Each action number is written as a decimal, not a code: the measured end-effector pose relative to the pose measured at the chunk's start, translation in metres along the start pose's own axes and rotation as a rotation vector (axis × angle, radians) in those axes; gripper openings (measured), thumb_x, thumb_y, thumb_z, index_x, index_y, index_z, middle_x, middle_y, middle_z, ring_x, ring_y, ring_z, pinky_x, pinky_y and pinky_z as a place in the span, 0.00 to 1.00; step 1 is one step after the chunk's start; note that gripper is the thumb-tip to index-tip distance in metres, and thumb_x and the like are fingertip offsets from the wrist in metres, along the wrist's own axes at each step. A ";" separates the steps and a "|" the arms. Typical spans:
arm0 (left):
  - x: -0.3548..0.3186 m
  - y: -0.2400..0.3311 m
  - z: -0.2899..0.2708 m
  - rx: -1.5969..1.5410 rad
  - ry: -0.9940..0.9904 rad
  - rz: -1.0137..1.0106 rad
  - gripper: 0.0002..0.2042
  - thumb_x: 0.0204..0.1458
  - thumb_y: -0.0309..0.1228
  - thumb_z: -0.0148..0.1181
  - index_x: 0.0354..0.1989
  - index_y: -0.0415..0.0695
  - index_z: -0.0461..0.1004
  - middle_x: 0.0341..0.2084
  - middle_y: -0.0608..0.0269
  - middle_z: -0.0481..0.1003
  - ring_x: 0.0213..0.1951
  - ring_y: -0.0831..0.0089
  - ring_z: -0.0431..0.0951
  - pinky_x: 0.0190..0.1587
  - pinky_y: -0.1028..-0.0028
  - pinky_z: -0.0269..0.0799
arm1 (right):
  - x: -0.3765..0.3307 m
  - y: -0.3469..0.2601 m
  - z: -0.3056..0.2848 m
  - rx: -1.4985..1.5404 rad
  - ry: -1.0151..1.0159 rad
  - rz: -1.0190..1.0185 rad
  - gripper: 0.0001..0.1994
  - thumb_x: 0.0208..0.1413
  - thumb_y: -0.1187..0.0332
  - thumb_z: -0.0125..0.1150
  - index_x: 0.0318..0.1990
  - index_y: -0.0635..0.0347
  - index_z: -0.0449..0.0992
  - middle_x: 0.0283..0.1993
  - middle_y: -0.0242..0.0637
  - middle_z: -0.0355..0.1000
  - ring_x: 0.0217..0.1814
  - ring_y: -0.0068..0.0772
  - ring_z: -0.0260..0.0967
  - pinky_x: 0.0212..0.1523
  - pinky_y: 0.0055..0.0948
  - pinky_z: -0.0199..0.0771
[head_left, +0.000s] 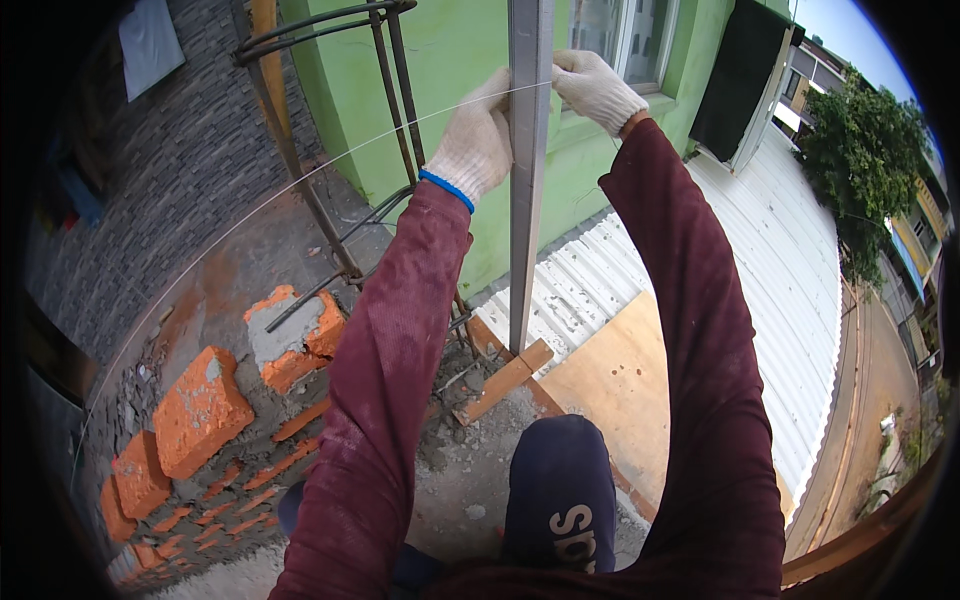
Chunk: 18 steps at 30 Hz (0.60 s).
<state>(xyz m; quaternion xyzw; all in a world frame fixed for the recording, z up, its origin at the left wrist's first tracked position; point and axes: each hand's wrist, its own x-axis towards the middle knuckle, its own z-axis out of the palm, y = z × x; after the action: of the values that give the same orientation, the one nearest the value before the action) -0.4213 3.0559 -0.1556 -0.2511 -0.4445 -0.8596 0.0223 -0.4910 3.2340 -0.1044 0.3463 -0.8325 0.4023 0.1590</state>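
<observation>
Both hands wear white knit gloves and are raised far in front of the person, at a grey metal post [527, 190] that stands upright from the ledge below. The left hand [476, 140] is closed against the left side of the post, its fingers curled around the edge, and it pinches a thin white string [300, 180] there. The right hand [594, 88] grasps the right side of the post at about the same height (its fingertips are on the string too, as far as I can see). The string goes from the post to the left in a long line and passes over the brick wall [200, 410], which has orange bricks and grey mortar. Rusty rebar rods [395, 80] rise just left of the post. At the foot of the post lies a wooden block [505, 378]. To the right is a white corrugated roof [790, 290].
</observation>
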 end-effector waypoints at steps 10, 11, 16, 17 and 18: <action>0.003 -0.008 -0.009 0.018 0.023 0.071 0.17 0.71 0.39 0.47 0.59 0.42 0.73 0.48 0.61 0.79 0.47 0.71 0.77 0.48 0.67 0.74 | 0.023 -0.015 0.000 0.024 -0.125 0.051 0.26 0.58 0.45 0.65 0.46 0.62 0.84 0.30 0.32 0.76 0.29 0.22 0.66 0.29 0.28 0.69; 0.002 -0.009 -0.007 0.018 0.036 0.088 0.17 0.71 0.38 0.47 0.59 0.42 0.73 0.49 0.61 0.79 0.48 0.71 0.77 0.50 0.68 0.74 | 0.028 -0.016 -0.003 -0.004 -0.147 0.031 0.25 0.57 0.45 0.66 0.46 0.61 0.84 0.30 0.32 0.76 0.29 0.24 0.67 0.30 0.29 0.70; 0.004 -0.019 0.005 -0.026 0.001 0.101 0.17 0.71 0.37 0.48 0.62 0.42 0.71 0.52 0.61 0.77 0.50 0.70 0.76 0.55 0.68 0.74 | 0.059 -0.015 -0.019 -0.383 -0.118 -0.138 0.27 0.51 0.44 0.72 0.44 0.60 0.84 0.35 0.38 0.79 0.35 0.33 0.74 0.37 0.35 0.75; 0.001 -0.020 -0.004 0.011 -0.003 0.113 0.17 0.71 0.37 0.49 0.62 0.42 0.70 0.52 0.61 0.77 0.51 0.70 0.76 0.55 0.67 0.74 | 0.058 -0.024 -0.013 -0.397 -0.103 -0.158 0.27 0.50 0.43 0.73 0.43 0.60 0.84 0.37 0.40 0.80 0.37 0.36 0.76 0.39 0.37 0.76; 0.000 -0.021 -0.009 -0.005 0.000 0.129 0.17 0.71 0.36 0.49 0.62 0.42 0.70 0.52 0.61 0.77 0.51 0.71 0.76 0.56 0.67 0.74 | 0.058 -0.032 -0.011 -0.419 -0.086 -0.174 0.27 0.49 0.43 0.73 0.43 0.60 0.84 0.38 0.42 0.81 0.39 0.39 0.78 0.42 0.39 0.77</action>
<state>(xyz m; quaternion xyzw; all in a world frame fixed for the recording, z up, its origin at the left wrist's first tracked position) -0.4301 3.0619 -0.1755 -0.2793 -0.4252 -0.8575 0.0768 -0.5096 3.2031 -0.0480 0.3931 -0.8708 0.1903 0.2259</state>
